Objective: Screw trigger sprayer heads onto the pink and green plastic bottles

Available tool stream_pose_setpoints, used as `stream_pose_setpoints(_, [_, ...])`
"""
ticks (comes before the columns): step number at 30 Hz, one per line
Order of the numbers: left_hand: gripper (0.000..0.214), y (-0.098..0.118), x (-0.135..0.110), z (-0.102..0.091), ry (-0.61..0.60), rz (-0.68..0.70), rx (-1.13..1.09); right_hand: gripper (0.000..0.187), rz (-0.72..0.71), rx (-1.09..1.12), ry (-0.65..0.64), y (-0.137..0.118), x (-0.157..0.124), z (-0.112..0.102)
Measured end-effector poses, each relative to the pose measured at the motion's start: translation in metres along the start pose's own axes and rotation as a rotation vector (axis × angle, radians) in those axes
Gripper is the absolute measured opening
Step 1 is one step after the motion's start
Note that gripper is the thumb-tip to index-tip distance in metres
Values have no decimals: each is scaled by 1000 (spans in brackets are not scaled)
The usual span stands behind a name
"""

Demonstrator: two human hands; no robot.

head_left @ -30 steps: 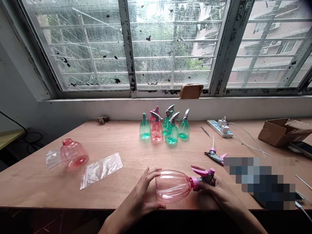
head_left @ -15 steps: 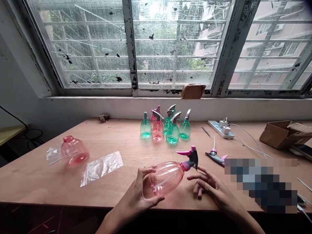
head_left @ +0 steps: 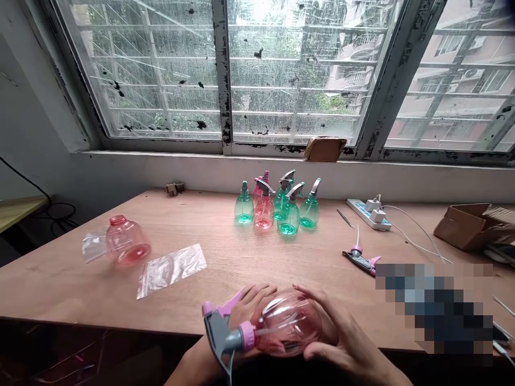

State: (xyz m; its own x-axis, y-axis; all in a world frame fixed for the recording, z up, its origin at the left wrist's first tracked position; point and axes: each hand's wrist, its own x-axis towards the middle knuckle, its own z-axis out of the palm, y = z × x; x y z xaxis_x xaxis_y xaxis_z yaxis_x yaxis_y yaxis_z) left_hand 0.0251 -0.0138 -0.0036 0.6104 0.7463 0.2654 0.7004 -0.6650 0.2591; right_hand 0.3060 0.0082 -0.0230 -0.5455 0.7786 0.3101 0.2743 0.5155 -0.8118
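A pink see-through spray bottle (head_left: 287, 324) lies on its side at the near edge of the wooden table (head_left: 225, 257), its pink and grey trigger head (head_left: 220, 328) pointing left past the edge. My right hand (head_left: 336, 332) wraps round the bottle's body from the right. Behind the bottle, my left hand (head_left: 251, 303) has its fingers curled against the neck end. Both hands hold this one bottle.
Several green and pink spray bottles (head_left: 281, 206) stand grouped at the back. A headless pink bottle (head_left: 126, 247) lies at the left on a plastic bag, with another clear bag (head_left: 171, 269) beside it. A loose trigger head (head_left: 359, 259), a power strip (head_left: 369, 214) and a cardboard box (head_left: 469, 226) lie at the right.
The bottle has been turned end for end: its trigger head pointed right, then up, and now points left. My right hand has closed on the body; the bottle came nearer the edge.
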Motion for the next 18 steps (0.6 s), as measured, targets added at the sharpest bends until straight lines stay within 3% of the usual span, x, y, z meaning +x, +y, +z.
stream_pose_setpoints(1, [87, 2, -1, -3, 17, -39, 16, 83, 22, -16, 21, -2, 2, 1])
stream_pose_setpoints(6, [42, 11, -2, -11, -12, -174, 14, 83, 114, 92, 48, -3, 25, 2])
stream_pose_setpoints(10, [47, 8, 0, -10, 20, -227, -72, 93, 59, -115, -22, -11, 48, -9])
stream_pose_setpoints(14, [50, 7, 0, -12, 2, -262, -97, 84, -92, -246, -186, -15, 67, -21])
stream_pose_setpoints(18, [51, 5, 2, -12, 12, -173, -1, 76, -70, -274, -67, 9, 83, -17])
